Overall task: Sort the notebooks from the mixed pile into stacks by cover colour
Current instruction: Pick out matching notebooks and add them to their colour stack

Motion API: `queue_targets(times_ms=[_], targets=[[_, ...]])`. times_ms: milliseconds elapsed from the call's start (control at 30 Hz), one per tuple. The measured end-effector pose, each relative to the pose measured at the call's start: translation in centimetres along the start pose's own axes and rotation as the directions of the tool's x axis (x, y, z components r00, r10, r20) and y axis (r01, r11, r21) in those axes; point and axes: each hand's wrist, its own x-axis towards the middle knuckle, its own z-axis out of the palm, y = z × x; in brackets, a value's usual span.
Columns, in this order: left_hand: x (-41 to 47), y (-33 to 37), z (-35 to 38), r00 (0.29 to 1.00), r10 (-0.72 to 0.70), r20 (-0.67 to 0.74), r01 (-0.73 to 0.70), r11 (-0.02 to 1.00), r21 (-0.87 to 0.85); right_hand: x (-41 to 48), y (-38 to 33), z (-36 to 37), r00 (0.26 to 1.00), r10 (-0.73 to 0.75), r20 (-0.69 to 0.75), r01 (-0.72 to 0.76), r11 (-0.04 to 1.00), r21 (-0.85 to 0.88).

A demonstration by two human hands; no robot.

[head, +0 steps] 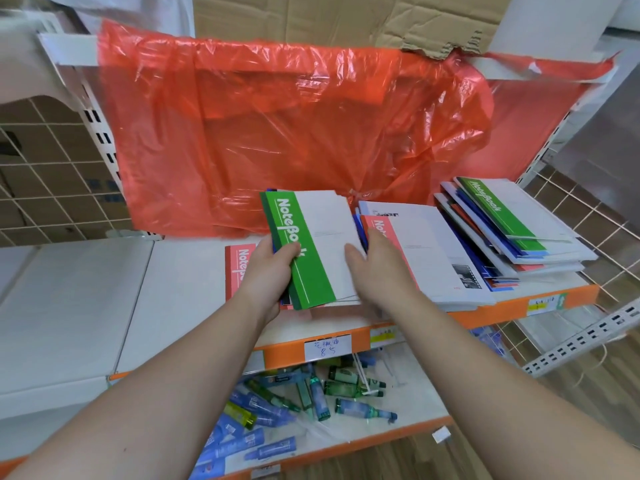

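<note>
Head view: my left hand [268, 268] grips a small bundle of notebooks [346, 289] by its left side, thumb across the green band of the green notebook [311, 247] on top, fingers curled underneath. Blue covers peep out below it. My right hand [377, 268] lies against the bundle's right edge with the thumb on the white cover. Whether its fingers hook behind the edge I cannot tell.

I hold the bundle just above the shelf [346, 341], near the middle of its orange front edge. A red notebook [239, 268] lies on the shelf beneath my left hand. A second red-topped stack [415, 251] sits just to the right of my right hand. The mixed pile [512, 237], slumped and fanned, fills the shelf's right end. A red plastic bag [277, 133] hangs behind it all.

I judge I am mid-sort, leafing through the bundle. The green one needs its own spot, and I see no green stack laid down yet. Next I should peel it off with my right hand and set it on bare shelf, left of the red notebook.
</note>
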Motion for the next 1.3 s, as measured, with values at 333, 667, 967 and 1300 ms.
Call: queue_targets(times_ms=[333, 667, 967, 1300], targets=[[0.4, 1.8, 4.8, 0.962, 0.243, 0.124, -0.263, 0.945, 0.195, 0.6, 3.0, -4.8, 0.995, 0.099, -0.02, -0.09, 0.962, 0.258], [1.0, 1.5, 11.0, 0.931, 0.316, 0.185, -0.342, 0.93, 0.131, 0.2, 6.1, -7.6, 0.968, 0.09, -0.236, 0.033, 0.882, 0.471], [1.8, 0.9, 12.8, 0.938, 0.311, 0.151, -0.336, 0.924, 0.184, 0.7, 6.7, -7.5, 0.957, 0.157, -0.246, -0.008, 0.857, 0.516], [2.1, -0.4, 12.5, 0.955, 0.251, 0.158, -0.282, 0.936, 0.212, 0.4, 7.4, -6.5, 0.964, 0.193, -0.182, -0.078, 0.86, 0.504]])
